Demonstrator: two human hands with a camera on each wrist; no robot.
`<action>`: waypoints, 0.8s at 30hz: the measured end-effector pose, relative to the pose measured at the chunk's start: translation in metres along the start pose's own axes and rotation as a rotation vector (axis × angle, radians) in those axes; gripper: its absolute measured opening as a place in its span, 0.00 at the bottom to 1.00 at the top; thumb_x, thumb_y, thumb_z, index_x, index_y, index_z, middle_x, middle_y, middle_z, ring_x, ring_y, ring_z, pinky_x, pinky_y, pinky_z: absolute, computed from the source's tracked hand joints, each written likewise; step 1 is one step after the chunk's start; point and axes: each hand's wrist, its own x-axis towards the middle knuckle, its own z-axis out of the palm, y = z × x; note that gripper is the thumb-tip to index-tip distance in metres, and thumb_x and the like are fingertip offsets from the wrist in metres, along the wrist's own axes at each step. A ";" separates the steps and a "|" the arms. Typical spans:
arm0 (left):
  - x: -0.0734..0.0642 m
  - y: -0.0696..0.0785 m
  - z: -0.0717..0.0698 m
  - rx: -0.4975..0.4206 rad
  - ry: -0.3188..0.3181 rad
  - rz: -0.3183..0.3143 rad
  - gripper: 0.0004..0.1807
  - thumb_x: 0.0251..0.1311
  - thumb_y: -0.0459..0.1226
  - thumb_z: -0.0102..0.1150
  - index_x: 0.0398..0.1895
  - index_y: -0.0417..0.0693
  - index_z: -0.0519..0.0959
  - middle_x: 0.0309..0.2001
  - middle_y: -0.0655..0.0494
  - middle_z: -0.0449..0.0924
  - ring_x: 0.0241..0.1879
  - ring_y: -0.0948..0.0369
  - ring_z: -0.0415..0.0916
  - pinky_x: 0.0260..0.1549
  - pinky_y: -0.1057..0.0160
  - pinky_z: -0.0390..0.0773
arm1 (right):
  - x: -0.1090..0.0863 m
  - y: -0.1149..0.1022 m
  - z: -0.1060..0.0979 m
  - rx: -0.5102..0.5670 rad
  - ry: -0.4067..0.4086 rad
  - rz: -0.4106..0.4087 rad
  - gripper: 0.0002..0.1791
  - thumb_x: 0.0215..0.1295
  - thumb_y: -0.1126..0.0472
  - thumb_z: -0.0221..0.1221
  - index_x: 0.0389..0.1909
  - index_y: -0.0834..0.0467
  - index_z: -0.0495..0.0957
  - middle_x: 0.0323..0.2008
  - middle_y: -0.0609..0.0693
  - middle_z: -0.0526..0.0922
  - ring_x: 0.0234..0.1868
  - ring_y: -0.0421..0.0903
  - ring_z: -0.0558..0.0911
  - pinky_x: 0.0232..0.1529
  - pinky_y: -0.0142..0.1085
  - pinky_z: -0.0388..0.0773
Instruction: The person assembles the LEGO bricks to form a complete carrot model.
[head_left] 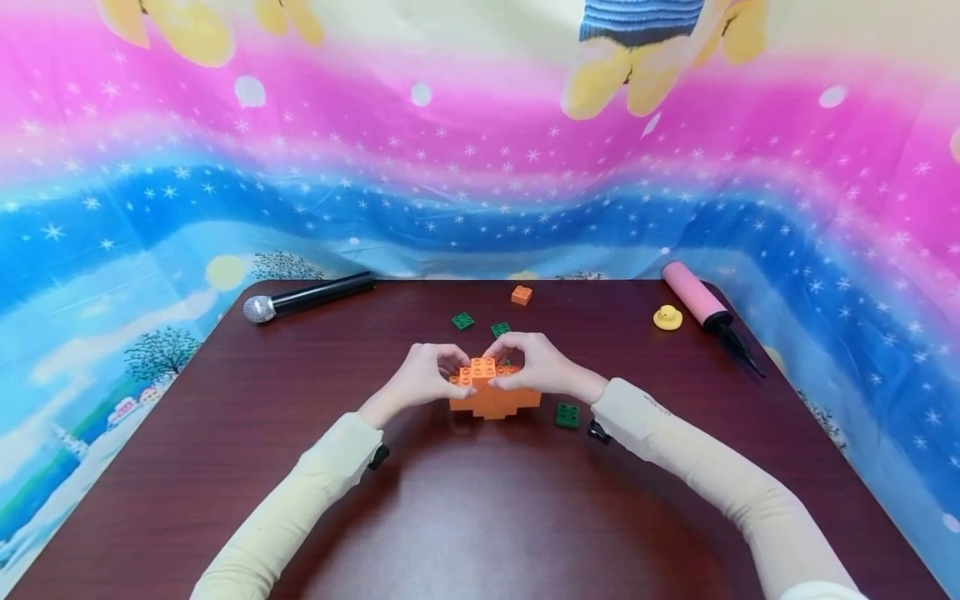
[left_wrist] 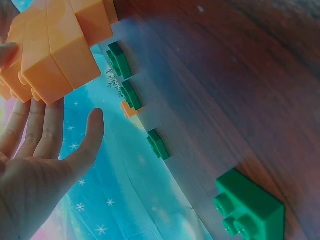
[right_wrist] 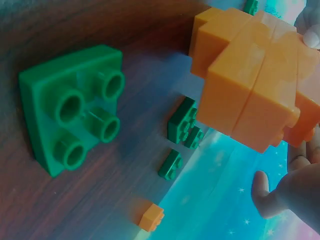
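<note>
Orange brick assembly [head_left: 495, 402] between left hand [head_left: 422, 375] and right hand [head_left: 545, 367], both pinching it, equally near; long axis parallels table [head_left: 187, 442]'s far edge.

No text can be read; only small print [head_left: 657, 405] on right sleeve [head_left: 720, 477].
It is one short dark line near the cuff [head_left: 611, 403], too small for reading its letters.
</note>
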 end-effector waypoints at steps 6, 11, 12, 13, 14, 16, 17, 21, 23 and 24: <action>0.000 -0.002 0.000 0.000 -0.011 0.006 0.19 0.43 0.42 0.75 0.37 0.46 0.81 0.34 0.54 0.84 0.33 0.62 0.81 0.40 0.61 0.82 | -0.002 0.001 0.003 0.034 0.027 0.012 0.18 0.53 0.60 0.69 0.46 0.57 0.81 0.41 0.51 0.83 0.44 0.49 0.80 0.46 0.43 0.79; -0.001 -0.001 0.000 -0.012 -0.001 0.051 0.20 0.44 0.43 0.75 0.40 0.46 0.81 0.35 0.53 0.85 0.33 0.62 0.81 0.37 0.62 0.82 | -0.002 0.000 0.004 0.064 0.029 0.021 0.20 0.53 0.63 0.69 0.48 0.61 0.80 0.43 0.56 0.83 0.45 0.53 0.79 0.46 0.49 0.79; -0.001 0.000 0.000 -0.014 0.003 0.062 0.20 0.44 0.43 0.75 0.40 0.46 0.82 0.35 0.53 0.85 0.32 0.62 0.81 0.36 0.62 0.82 | -0.002 0.001 0.005 0.068 0.030 0.022 0.21 0.53 0.63 0.69 0.49 0.62 0.80 0.43 0.57 0.83 0.45 0.54 0.78 0.46 0.49 0.79; -0.001 0.000 0.000 -0.013 0.007 0.070 0.19 0.44 0.43 0.75 0.40 0.46 0.82 0.35 0.53 0.85 0.32 0.62 0.81 0.36 0.62 0.82 | -0.003 0.001 0.005 0.074 0.032 0.023 0.21 0.53 0.63 0.69 0.49 0.62 0.80 0.43 0.57 0.83 0.45 0.54 0.78 0.46 0.49 0.79; -0.001 0.000 0.000 -0.013 0.011 0.077 0.19 0.44 0.43 0.75 0.40 0.46 0.82 0.35 0.53 0.85 0.32 0.63 0.81 0.36 0.62 0.82 | -0.003 0.001 0.005 0.077 0.033 0.023 0.21 0.53 0.64 0.69 0.49 0.62 0.80 0.43 0.57 0.83 0.45 0.54 0.78 0.46 0.48 0.79; -0.001 0.001 0.001 -0.008 0.014 0.083 0.18 0.45 0.42 0.75 0.39 0.46 0.82 0.35 0.53 0.85 0.31 0.63 0.81 0.36 0.63 0.82 | -0.003 0.002 0.005 0.079 0.038 0.023 0.20 0.53 0.63 0.69 0.48 0.61 0.80 0.43 0.55 0.83 0.45 0.51 0.79 0.46 0.45 0.79; 0.000 0.001 0.001 -0.005 0.014 0.082 0.18 0.45 0.42 0.75 0.39 0.47 0.82 0.34 0.54 0.85 0.31 0.63 0.81 0.36 0.63 0.82 | -0.004 0.002 0.005 0.077 0.042 0.021 0.20 0.53 0.63 0.69 0.48 0.60 0.80 0.43 0.54 0.83 0.44 0.50 0.79 0.46 0.43 0.79; 0.001 0.001 0.001 0.006 0.006 0.084 0.18 0.45 0.42 0.75 0.38 0.46 0.82 0.34 0.54 0.85 0.30 0.64 0.80 0.36 0.64 0.81 | -0.004 0.003 0.005 0.066 0.057 0.000 0.18 0.53 0.61 0.69 0.46 0.57 0.81 0.41 0.50 0.83 0.43 0.45 0.79 0.46 0.37 0.78; 0.001 0.002 0.000 0.016 0.004 0.085 0.18 0.45 0.42 0.75 0.38 0.46 0.82 0.33 0.54 0.85 0.30 0.64 0.80 0.36 0.63 0.82 | -0.005 0.004 0.005 0.061 0.063 -0.016 0.18 0.53 0.59 0.70 0.47 0.56 0.81 0.40 0.48 0.83 0.43 0.44 0.79 0.46 0.37 0.78; 0.001 0.002 0.000 0.021 0.001 0.085 0.18 0.45 0.42 0.75 0.39 0.46 0.82 0.33 0.54 0.85 0.30 0.64 0.80 0.36 0.63 0.82 | -0.005 0.005 0.006 0.056 0.062 -0.020 0.19 0.53 0.58 0.70 0.47 0.55 0.80 0.41 0.48 0.83 0.43 0.45 0.79 0.47 0.37 0.78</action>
